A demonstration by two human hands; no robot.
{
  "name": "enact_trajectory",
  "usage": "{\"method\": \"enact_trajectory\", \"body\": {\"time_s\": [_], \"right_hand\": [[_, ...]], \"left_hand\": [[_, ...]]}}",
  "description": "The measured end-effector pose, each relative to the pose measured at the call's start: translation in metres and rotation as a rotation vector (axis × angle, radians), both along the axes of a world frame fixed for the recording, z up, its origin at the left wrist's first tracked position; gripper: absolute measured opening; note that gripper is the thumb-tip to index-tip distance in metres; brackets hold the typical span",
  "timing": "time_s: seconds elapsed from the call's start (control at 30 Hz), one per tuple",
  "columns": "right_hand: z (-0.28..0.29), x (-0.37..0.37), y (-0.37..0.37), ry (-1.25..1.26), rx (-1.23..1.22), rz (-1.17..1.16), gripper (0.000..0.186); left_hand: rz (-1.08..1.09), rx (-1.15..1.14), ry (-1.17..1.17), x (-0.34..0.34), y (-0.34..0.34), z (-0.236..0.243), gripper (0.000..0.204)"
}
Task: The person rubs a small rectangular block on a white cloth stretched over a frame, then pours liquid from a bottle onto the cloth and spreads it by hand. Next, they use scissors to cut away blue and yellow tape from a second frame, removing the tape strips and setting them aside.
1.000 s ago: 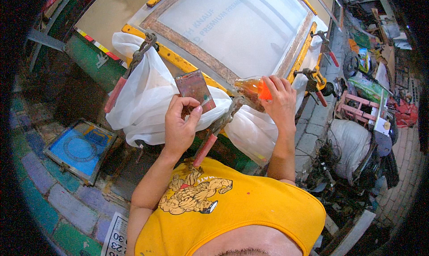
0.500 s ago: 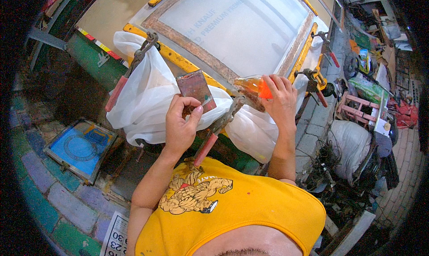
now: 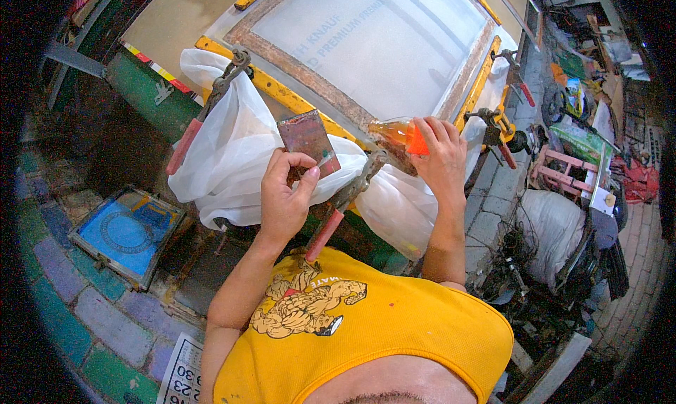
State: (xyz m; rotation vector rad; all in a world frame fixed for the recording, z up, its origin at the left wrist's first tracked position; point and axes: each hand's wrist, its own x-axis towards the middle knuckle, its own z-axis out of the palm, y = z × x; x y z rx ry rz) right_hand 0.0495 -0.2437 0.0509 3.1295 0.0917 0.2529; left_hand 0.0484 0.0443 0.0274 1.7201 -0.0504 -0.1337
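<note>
My left hand (image 3: 287,189) is closed on the lower edge of a thin, stained reddish-brown rectangular plate (image 3: 308,138), perhaps a spreader. My right hand (image 3: 442,154) wraps round a clear bottle (image 3: 396,129) with an orange band. The bottle lies tilted on its side, its narrow neck toward the left, at the near corner of a worn brown frame (image 3: 334,102). Translucent white mesh (image 3: 380,66) covers that frame, and its loose folds (image 3: 239,157) hang down beside my left hand. From here I cannot tell whether liquid leaves the bottle.
Yellow bars (image 3: 278,97) border the mesh. Clamps with red handles, one (image 3: 325,235) right between my arms, stick out toward me. A blue framed screen (image 3: 127,231) leans low at the left. Cluttered scrap, cables and a wrapped white bundle (image 3: 553,228) fill the right side.
</note>
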Motion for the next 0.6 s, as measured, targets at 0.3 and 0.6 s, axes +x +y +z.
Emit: {"method": "enact_trajectory", "body": {"time_s": [0.3, 0.6], "right_hand": [[-0.0053, -0.0034, -0.0038, -0.010, 0.013, -0.013, 0.069], [-0.0058, -0.0068, -0.0051, -0.019, -0.004, -0.021, 0.069]], "left_hand": [[-0.010, 0.019, -0.005, -0.0013, -0.0007, -0.0010, 0.008], [-0.010, 0.014, -0.003, -0.0043, -0.0020, -0.0014, 0.008]]}}
